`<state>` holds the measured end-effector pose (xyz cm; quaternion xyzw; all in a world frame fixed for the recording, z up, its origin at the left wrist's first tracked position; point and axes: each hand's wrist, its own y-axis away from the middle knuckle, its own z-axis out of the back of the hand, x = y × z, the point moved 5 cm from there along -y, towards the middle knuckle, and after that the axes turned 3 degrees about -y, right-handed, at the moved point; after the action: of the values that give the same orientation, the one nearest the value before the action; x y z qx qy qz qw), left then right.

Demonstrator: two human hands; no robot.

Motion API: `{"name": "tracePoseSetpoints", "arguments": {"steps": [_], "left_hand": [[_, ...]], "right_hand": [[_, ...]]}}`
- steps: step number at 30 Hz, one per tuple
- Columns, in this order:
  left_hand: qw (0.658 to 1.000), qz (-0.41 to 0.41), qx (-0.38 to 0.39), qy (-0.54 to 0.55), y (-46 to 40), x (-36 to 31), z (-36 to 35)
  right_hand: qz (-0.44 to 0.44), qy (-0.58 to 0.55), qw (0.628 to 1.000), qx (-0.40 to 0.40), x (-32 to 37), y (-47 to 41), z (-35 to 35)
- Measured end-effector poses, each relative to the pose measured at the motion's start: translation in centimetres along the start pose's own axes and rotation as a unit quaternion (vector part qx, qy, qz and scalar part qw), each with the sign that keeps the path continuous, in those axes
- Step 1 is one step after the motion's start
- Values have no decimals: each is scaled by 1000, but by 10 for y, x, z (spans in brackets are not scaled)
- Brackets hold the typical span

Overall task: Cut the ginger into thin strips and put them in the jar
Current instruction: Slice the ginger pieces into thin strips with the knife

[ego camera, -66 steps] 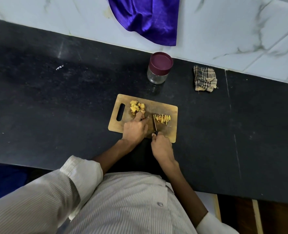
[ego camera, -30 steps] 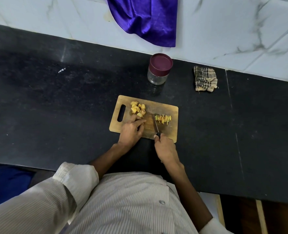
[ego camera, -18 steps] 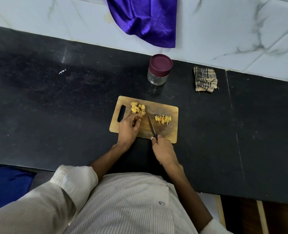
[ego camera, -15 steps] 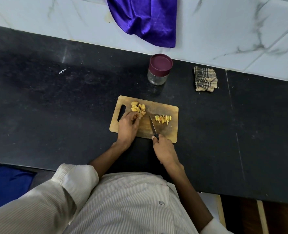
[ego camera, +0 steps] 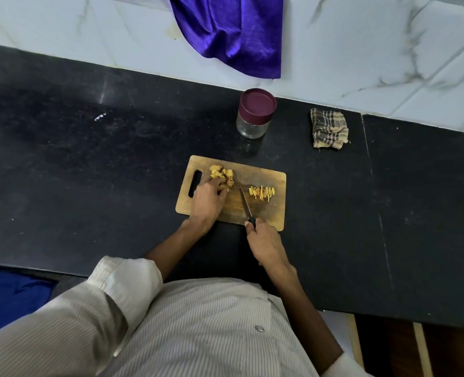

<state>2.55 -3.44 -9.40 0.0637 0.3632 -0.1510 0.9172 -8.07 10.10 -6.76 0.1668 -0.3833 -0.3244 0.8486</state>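
Note:
A wooden cutting board (ego camera: 269, 213) lies on the black counter. Yellow ginger chunks (ego camera: 221, 173) sit in a small pile near its handle slot. Thin ginger strips (ego camera: 262, 192) lie in a row on its right half. My left hand (ego camera: 208, 200) reaches into the chunk pile, fingertips curled round a piece. My right hand (ego camera: 263, 240) grips the black handle of a small knife (ego camera: 245, 204), whose blade rests on the board left of the strips. A glass jar (ego camera: 254, 115) with a maroon lid on stands behind the board.
A folded checked cloth (ego camera: 328, 129) lies at the back right of the counter (ego camera: 89, 164). A purple cloth (ego camera: 230, 31) hangs down the marble wall behind the jar. The counter's front edge runs just before my body.
My left hand has moved from beside the blade up and left to the chunk pile. The knife has drawn back a little to the left, away from the cut strips.

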Motion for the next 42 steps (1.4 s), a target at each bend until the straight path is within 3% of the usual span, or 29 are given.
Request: {"name": "tracePoseSetpoints", "arguments": {"steps": [16,24,29,42], "left_hand": [[999,-31,-25,26,11,-6,12],[997,8,32,72,8,-10,-1],[996,-8,70,63,1,-24,-6],[998,-51,19,12,7,-22,-11]], "right_hand": [[-3,7,1000,4,-1,-2,-1],[-7,0,1000,1,-5,-2,0],[-12,-6,1000,-9,-8,-3,3],[-7,-16,1000,-12,-8,-2,-1]]}}
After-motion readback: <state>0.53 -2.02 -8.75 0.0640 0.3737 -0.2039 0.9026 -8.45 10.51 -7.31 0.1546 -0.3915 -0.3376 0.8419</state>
